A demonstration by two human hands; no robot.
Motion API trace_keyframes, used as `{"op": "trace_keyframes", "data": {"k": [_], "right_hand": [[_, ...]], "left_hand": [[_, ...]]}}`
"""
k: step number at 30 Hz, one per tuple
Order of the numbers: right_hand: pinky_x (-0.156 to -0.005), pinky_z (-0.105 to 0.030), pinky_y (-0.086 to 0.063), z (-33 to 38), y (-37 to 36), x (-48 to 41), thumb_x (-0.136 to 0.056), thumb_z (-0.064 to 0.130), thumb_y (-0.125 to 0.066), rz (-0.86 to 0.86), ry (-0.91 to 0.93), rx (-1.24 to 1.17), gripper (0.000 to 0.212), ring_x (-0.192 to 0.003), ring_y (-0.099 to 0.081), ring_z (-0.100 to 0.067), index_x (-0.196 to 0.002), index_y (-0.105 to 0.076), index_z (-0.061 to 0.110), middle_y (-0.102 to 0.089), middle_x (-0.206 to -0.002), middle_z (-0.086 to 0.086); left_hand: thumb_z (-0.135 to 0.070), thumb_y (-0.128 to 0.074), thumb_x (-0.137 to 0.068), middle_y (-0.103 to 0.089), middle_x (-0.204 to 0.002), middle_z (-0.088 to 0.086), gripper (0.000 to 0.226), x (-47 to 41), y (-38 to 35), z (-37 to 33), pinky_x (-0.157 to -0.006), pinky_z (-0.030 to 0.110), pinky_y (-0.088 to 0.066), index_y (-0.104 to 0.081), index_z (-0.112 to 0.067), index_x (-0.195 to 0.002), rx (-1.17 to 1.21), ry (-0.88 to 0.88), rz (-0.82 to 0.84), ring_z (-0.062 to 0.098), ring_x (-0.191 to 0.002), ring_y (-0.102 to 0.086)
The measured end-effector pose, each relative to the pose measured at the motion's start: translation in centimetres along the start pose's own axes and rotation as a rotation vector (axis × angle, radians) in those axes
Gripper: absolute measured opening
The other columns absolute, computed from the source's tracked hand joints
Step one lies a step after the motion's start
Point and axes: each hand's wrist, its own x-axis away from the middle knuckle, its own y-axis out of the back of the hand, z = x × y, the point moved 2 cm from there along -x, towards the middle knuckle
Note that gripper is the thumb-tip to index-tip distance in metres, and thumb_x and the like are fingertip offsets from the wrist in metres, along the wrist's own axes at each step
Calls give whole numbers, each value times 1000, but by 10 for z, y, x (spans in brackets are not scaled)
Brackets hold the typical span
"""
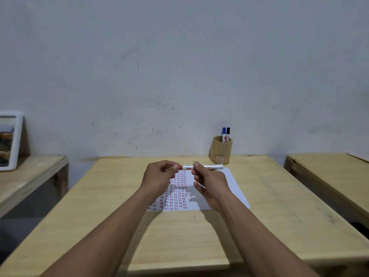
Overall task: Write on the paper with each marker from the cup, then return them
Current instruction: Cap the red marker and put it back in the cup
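Both hands hold a white marker with a red end (207,167) level above the paper (229,182). My right hand (209,182) grips the white barrel near its middle. My left hand (159,176) pinches the red cap end; whether the cap is on or off is hidden by the fingers. The white sheet lies on the wooden table (179,236) and carries rows of short red and dark strokes on its left half. A bamboo cup (221,150) stands at the table's back edge with a blue marker (223,132) and a black marker (228,132) upright in it.
A second wooden table (329,176) stands to the right across a gap. At left a lower bench (30,172) bears a white-framed picture (10,140) leaning on the wall. A grey wall closes the back.
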Motion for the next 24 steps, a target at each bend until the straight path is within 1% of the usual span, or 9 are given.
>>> {"op": "trace_keyframes", "data": {"k": [5,8,10,12,13,16,17,20,24], "right_hand": [[-56,-20,-60,-3,-4,-1,-89,13,-76,-32,-53,-161,13,-57,-65,-9,-88,-73,1,-70,-70,-4],[-56,-22,-62,-5,-7,-1,-89,5,-74,-124,-97,-277,22,-52,-66,-11,-104,-69,-11,-68,-73,-11],[-48,-22,-60,-6,-10,-2,-89,1,-74,-224,-75,-283,51,-46,-66,-10,-135,-54,-10,-67,-74,-13],[-51,-23,-59,-7,-8,-6,-91,0,-70,-252,11,-266,86,-50,-65,-11,-158,-19,15,-66,-77,-11],[-54,-23,-59,-6,-7,-5,-93,1,-68,-253,58,-199,86,-52,-63,-11,-158,-16,22,-66,-77,-11],[-57,-27,-56,6,-7,-2,-97,10,-57,-212,168,168,29,-60,-61,-15,-126,-59,7,-66,-81,-11],[-57,-28,-56,11,-5,-2,-96,12,-54,-186,187,292,23,-64,-62,-16,-116,-66,7,-67,-85,-11],[-55,-32,-57,27,0,-2,-90,9,-51,-116,258,593,25,-71,-68,-23,-109,-65,13,-70,-94,-11],[-61,-38,-59,48,10,-7,-93,17,-58,-137,358,903,11,-66,-69,-23,-103,-61,17,-74,-88,-9]], "left_hand": [[-18,-68,-94,-78,-94,3,13,2,-4,1,-75,31,-54,-78,-23,-88,12,-10,-14,14,-82,-67],[-22,-69,-92,-79,-90,-5,10,4,-10,-1,-76,30,-53,-79,-23,-89,1,-34,-1,3,-76,-66],[-24,-71,-91,-79,-87,-9,9,4,-15,-2,-79,31,-53,-78,-25,-86,-40,-66,-10,-1,-76,-67],[-25,-70,-91,-79,-87,-11,11,3,-19,-5,-82,29,-53,-77,-28,-82,-78,-91,-39,3,-84,-70],[-24,-70,-91,-79,-87,-12,12,4,-20,-7,-84,28,-52,-76,-29,-81,-86,-100,-52,3,-88,-70],[-24,-68,-92,-78,-87,-13,16,2,-23,-15,-82,27,-51,-76,-31,-81,-101,-127,-89,3,-90,-69],[-24,-68,-93,-78,-86,-13,16,1,-24,-19,-80,27,-50,-76,-31,-81,-107,-132,-108,3,-89,-69],[-24,-67,-92,-76,-84,-11,16,-6,-28,-30,-67,25,-44,-79,-26,-83,-107,-133,-156,5,-81,-65],[-25,-66,-92,-75,-82,-5,17,-17,-41,-45,-59,26,-39,-80,-24,-84,-111,-146,-146,9,-66,-56]]}}
